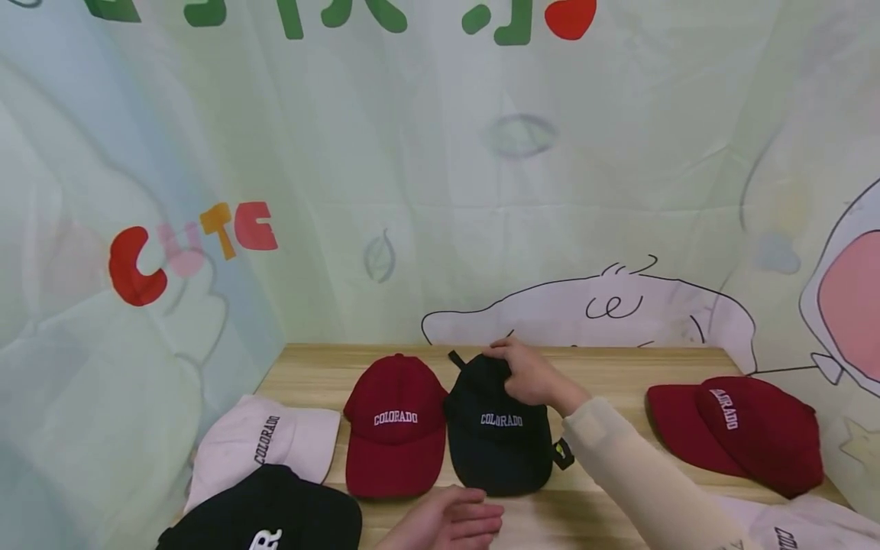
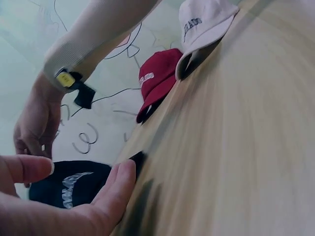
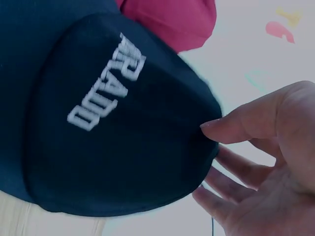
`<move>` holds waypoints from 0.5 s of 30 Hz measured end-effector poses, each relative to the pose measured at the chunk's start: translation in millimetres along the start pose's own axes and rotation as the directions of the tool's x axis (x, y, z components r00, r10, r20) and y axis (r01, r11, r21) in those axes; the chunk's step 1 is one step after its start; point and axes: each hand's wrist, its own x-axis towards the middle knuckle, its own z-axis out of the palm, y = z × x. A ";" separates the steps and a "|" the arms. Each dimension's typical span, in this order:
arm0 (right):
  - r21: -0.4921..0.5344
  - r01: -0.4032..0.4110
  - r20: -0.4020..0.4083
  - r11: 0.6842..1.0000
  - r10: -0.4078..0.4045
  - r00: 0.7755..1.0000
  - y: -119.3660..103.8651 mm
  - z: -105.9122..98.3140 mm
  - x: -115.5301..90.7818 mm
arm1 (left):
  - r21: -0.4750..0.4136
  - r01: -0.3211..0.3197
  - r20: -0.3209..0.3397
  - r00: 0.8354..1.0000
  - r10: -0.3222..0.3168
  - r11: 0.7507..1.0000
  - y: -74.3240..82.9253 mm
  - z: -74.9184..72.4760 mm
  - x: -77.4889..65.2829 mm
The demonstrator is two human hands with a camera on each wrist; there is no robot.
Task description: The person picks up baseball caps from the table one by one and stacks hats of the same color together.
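A black baseball cap (image 1: 498, 458) with white COLORADO lettering faces me on the wooden table, its brim toward me. At the top of its crown, my right hand (image 1: 536, 376) pinches the fabric; in the right wrist view the thumb (image 3: 221, 129) presses the front and the fingers go behind. My left hand (image 1: 450, 523) is just in front of the brim, fingers extended and thumb apart, holding nothing; whether it touches the brim I cannot tell. Directly to the left of the black cap, a dark red COLORADO cap (image 1: 395, 466) sits side by side with it.
At the left are a white cap (image 1: 312, 443) and, nearer me, another black cap (image 1: 289, 504). A second dark red cap (image 1: 770, 435) lies at the right, with a white cap (image 1: 825, 523) in front of it. Printed cloth (image 1: 412, 153) encloses the table's back and sides.
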 end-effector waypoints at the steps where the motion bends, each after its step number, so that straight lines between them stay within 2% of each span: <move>1: -0.008 0.017 -0.020 1.000 -0.017 1.000 -1.9 1.1 -1.6 | 0.032 -0.024 -0.020 0.999 0.025 0.999 7.6 8.5 -10.7; 4: -0.027 0.073 -0.099 0.997 -0.075 0.992 -9.2 7.5 -7.5 | 0.145 -0.106 -0.081 0.990 0.119 0.984 28.3 27.9 -37.6; 6: -0.023 0.103 -0.147 0.994 -0.106 0.984 -16.0 13.6 -12.5 | 0.209 -0.155 -0.099 0.979 0.178 0.966 40.7 31.4 -50.1; 9: 0.021 0.121 -0.194 0.992 -0.115 0.974 -29.5 23.8 -21.4 | 0.334 -0.236 -0.123 0.949 0.290 0.913 57.4 29.2 -62.3; 11: 0.061 0.128 -0.203 0.990 -0.113 0.973 -38.9 30.9 -27.4 | 0.410 -0.282 -0.162 0.914 0.373 0.868 68.6 27.7 -69.8; 15: 0.128 0.162 -0.206 0.978 -0.134 0.969 -56.2 46.4 -37.5 | 0.536 -0.335 -0.275 0.799 0.535 0.775 88.4 29.3 -85.9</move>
